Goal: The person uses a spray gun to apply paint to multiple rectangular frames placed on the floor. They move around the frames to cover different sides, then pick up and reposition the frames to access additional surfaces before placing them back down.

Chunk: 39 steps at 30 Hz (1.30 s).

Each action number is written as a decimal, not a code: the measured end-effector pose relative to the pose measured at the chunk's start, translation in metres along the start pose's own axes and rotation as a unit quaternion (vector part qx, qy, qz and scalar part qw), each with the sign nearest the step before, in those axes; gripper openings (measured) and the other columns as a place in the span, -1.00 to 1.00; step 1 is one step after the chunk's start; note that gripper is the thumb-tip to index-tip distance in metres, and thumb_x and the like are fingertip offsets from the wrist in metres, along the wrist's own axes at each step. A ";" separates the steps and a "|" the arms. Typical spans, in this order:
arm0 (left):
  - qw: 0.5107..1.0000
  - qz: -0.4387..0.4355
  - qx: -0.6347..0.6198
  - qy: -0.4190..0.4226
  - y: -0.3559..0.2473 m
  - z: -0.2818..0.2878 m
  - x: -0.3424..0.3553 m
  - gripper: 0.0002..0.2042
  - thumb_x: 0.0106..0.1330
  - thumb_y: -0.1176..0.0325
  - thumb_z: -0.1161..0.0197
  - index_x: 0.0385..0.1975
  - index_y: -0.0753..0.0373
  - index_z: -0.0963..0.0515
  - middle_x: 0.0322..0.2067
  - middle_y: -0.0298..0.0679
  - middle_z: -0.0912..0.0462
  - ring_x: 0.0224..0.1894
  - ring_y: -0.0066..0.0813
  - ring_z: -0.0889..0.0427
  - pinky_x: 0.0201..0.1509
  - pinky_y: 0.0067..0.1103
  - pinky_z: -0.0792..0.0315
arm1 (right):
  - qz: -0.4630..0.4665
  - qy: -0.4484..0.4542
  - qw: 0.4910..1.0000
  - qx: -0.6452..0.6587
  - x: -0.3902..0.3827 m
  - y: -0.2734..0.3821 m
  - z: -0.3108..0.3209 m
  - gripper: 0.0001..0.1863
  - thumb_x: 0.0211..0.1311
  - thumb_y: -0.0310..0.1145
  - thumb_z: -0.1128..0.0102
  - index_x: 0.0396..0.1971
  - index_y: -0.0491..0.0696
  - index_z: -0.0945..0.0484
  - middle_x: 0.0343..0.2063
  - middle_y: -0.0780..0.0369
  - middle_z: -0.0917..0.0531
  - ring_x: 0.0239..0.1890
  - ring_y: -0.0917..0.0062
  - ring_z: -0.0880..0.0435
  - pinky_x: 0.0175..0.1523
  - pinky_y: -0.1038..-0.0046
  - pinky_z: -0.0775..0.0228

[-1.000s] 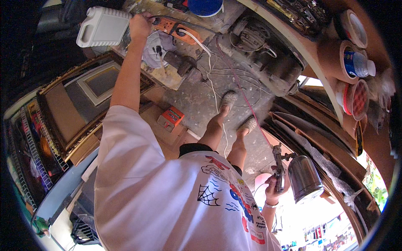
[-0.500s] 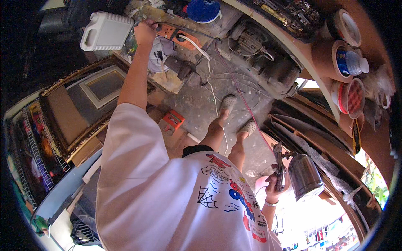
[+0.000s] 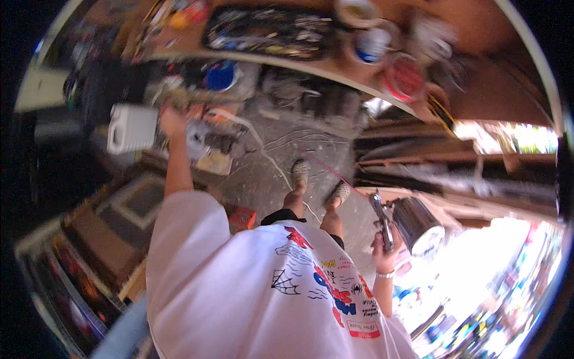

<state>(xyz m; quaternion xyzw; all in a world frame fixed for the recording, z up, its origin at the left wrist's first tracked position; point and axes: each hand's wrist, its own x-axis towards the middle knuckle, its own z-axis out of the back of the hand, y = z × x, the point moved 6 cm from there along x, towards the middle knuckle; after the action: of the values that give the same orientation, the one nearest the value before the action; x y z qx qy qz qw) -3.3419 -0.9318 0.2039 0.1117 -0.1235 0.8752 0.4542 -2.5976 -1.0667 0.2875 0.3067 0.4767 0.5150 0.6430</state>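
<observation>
My right hand is closed round the handle of a metal spray gun, whose silver cup hangs at its right. A thin red hose runs from the gun across the floor. At the far left, my left arm reaches forward, and my left hand is smeared by motion, its fingers unreadable. It is between a white plastic jug and an orange power strip. A white cord leads away from the strip. Near my left wrist lie pale cloth and a dark tool.
A dirty compressor stands beneath a shelf holding a tray of metal bits and several tubs. Picture frames lean at the left. A blue-lidded bucket sits beyond the strip. An orange box rests near my legs.
The whole view has turned and blurred, bringing more of the shelf into sight. My left hand stays by the power strip and jug; my right hand still holds the spray gun.
</observation>
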 end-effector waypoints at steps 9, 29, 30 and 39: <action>0.884 -0.252 -0.363 0.154 -0.294 0.041 -0.244 -0.66 0.29 0.21 -0.37 -0.04 0.28 -0.65 -0.08 -0.04 -0.68 -0.04 -0.07 -0.64 0.07 -0.31 -0.51 | 0.057 -0.195 0.976 -0.076 -0.018 0.006 0.075 -0.59 0.19 -0.25 -0.47 -0.01 -0.09 -0.61 -0.08 0.04 -0.68 0.02 0.08 -0.62 0.19 0.18 -0.42; 0.152 -0.562 -0.358 0.730 -0.743 0.122 -0.913 -0.46 0.25 0.15 -0.41 0.18 0.25 -0.49 0.06 0.08 -0.62 0.11 0.02 -0.62 0.17 -0.26 -0.49 | 0.099 -0.535 0.835 -0.088 -0.232 -0.078 0.430 -0.70 0.29 -0.25 -0.36 -0.04 -0.03 -0.69 -0.28 0.06 -0.73 -0.22 0.06 -0.71 -0.10 0.22 -0.52; 0.187 -0.598 -0.326 0.708 -0.755 0.120 -0.929 -0.50 0.24 0.16 -0.41 0.13 0.24 -0.52 0.01 0.07 -0.64 0.07 0.02 -0.64 0.14 -0.26 -0.50 | 0.091 -0.557 0.819 -0.100 -0.249 -0.081 0.451 -0.69 0.33 -0.24 -0.33 -0.03 -0.10 -0.67 -0.30 0.02 -0.73 -0.22 0.08 -0.72 -0.11 0.23 -0.52; 0.379 -0.748 -0.187 0.513 -0.901 0.144 -0.995 -0.76 0.24 0.16 -0.38 -0.39 0.22 -0.66 -0.39 -0.09 -0.71 -0.29 0.00 -0.70 -0.19 -0.23 -0.54 | -0.005 -0.716 0.690 -0.109 -0.368 -0.132 0.621 -0.66 0.37 -0.32 -0.30 0.00 -0.23 -0.58 -0.43 0.06 -0.68 -0.42 0.24 -0.69 -0.28 0.29 -0.48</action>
<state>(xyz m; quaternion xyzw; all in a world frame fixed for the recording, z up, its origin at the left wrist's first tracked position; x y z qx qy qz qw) -2.0287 -1.2391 0.1368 -0.3988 0.1064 0.0262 0.9104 -1.9773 -1.3948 0.5022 0.5078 -0.1861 0.1845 0.8206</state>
